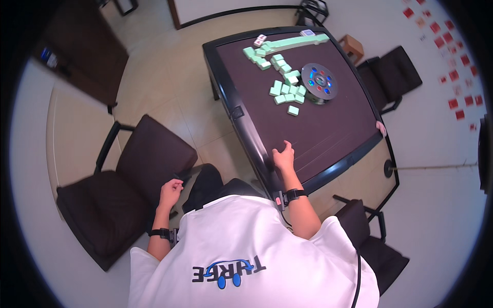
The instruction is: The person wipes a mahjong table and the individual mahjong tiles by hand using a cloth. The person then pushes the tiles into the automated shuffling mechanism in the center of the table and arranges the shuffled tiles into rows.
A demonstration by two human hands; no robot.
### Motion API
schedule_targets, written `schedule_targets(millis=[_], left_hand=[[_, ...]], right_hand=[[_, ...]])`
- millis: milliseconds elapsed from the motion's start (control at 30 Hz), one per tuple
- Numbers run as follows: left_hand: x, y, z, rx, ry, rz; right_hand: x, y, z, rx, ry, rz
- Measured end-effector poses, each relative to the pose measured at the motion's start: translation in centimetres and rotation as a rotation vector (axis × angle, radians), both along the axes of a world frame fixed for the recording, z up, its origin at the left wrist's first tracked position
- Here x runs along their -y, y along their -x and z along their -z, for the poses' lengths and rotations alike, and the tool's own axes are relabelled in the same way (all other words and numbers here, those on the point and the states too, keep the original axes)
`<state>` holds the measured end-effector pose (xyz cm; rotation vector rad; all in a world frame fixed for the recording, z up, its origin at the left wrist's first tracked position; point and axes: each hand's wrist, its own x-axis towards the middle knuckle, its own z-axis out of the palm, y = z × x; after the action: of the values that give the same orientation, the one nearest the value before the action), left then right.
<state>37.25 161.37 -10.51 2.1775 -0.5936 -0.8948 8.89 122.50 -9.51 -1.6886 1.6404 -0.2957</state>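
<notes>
My right hand [284, 157] is over the near left part of a mahjong table [319, 131], fingers apart and holding nothing. Whether it touches the brown playing surface, I cannot tell. My left hand [171, 191] hangs beside my body near a dark chair, its fingers loosely curled; nothing shows in it. Green-backed mahjong tiles [289, 97] lie scattered beside the round control unit [319, 81] with coloured buttons. A long row of tiles [294, 43] lines the far side, and a small pair of tiles [260, 40] shows white faces at its left end.
A dark cushioned chair [134, 184] stands at my left, another chair [366, 238] at my right, and a third [393, 77] beyond the table. A stool [351, 48] is behind the table's far right side. A pinkish cloth-like item [381, 128] rests on the table's right edge.
</notes>
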Motion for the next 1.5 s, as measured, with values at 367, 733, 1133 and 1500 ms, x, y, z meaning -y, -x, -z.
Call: schedule_targets(millis=[367, 733, 1133, 1500], left_hand=[[24.2, -14.5, 2.9, -0.082, 0.047, 0.476], [32.8, -33.2, 4.6, -0.16, -0.117, 0.425], [39.8, -34.6, 7.0, -0.289, -0.296, 0.565], [36.8, -35.1, 7.3, -0.177, -0.334, 0.463]], right_hand=[[9.1, -11.1, -2.5, -0.075, 0.098, 0.054], [21.2, -20.5, 8.2, -0.742, 0.401, 0.24], [29.3, -15.8, 9.7, -0.712, 0.452, 0.294], [26.9, -14.5, 9.6, -0.639, 0.278, 0.514]])
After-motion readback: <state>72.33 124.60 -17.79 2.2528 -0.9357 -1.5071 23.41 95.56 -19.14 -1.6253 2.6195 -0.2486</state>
